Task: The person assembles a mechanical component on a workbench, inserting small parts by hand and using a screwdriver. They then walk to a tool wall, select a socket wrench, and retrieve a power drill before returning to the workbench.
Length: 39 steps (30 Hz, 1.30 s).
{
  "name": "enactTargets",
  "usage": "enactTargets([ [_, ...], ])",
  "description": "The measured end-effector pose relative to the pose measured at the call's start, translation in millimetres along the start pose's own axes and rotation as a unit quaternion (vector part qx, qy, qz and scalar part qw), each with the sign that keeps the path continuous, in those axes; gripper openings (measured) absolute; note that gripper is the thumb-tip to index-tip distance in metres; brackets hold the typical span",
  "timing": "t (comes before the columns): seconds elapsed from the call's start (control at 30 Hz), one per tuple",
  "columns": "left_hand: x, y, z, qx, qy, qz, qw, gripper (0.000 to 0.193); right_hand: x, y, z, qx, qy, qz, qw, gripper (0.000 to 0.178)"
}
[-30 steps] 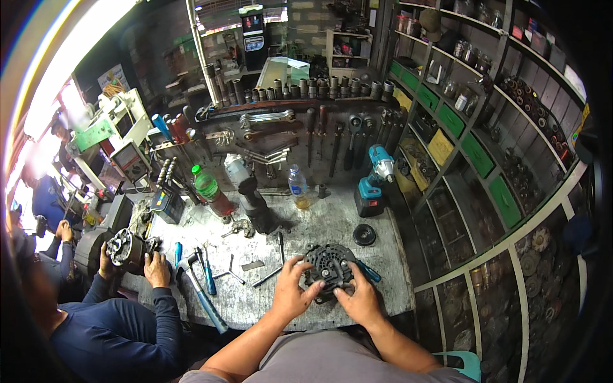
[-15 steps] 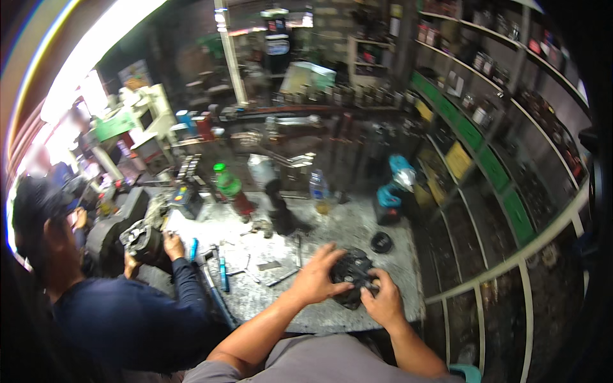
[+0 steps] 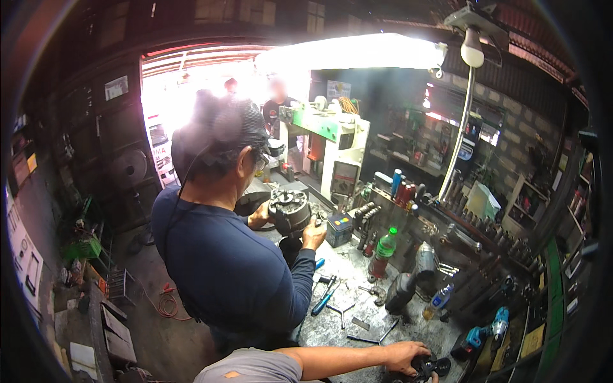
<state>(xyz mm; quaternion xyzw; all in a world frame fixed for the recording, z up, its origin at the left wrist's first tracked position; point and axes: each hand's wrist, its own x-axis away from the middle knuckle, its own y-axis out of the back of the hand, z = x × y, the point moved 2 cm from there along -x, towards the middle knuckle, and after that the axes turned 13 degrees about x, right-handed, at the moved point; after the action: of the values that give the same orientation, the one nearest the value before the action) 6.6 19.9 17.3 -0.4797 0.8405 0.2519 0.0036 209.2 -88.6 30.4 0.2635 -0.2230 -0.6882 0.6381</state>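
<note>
At the bottom edge, my left hand (image 3: 407, 356) reaches in from the left with its fingers curled over a dark round metal part (image 3: 420, 366) on the workbench. Much of that part is hidden by the hand and the picture's edge. Of my right hand (image 3: 435, 378) only a fingertip shows, by the same part; its other fingers are out of the picture. Close beside the part lies a round black cap (image 3: 442, 366). A Y-shaped wrench (image 3: 341, 313) and an L-shaped bar (image 3: 375, 339) rest on the metal benchtop (image 3: 338, 341).
A co-worker in a dark blue shirt (image 3: 220, 262) stands at my left, holding a round metal motor housing (image 3: 290, 214). Toward the bench's far side stand a green-capped bottle (image 3: 384, 253), a grey-and-black power tool (image 3: 412, 281), a small bottle (image 3: 439, 299) and a blue cordless tool (image 3: 471, 341).
My view has swung left and up, so the co-worker now fills the middle. My hands and the dark part have shifted to the bottom edge, and my right hand is nearly out of sight.
</note>
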Motion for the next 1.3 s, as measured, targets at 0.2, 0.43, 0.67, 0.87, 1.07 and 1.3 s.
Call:
enactTargets([
  [0.2,5,-4,-3,-0.137,-0.073,-0.123,0.980,0.088,-10,7,-25,0.041,0.009,-0.020,0.999,0.073],
  [0.43,0,-5,-23,-0.061,0.081,-0.026,0.994,0.102,-18,22,-46,0.066,0.013,-0.053,0.996,0.060],
  [0.67,4,-20,-11,-0.087,0.062,-0.094,0.990,0.110,2,6,-1,0.102,0.031,-0.069,0.992,0.046],
  [0.87,19,-22,16,-0.021,0.012,-0.097,0.995,0.082,4,4,23,0.097,0.020,-0.066,0.993,0.056],
  [1.07,39,-30,14,-0.021,0.062,-0.154,0.986,0.057,-11,9,17,0.111,0.029,-0.054,0.992,0.054],
  [1.3,45,-32,2,-0.023,0.065,-0.204,0.977,0.069,-9,8,29,0.097,0.002,-0.027,0.995,0.048],
])
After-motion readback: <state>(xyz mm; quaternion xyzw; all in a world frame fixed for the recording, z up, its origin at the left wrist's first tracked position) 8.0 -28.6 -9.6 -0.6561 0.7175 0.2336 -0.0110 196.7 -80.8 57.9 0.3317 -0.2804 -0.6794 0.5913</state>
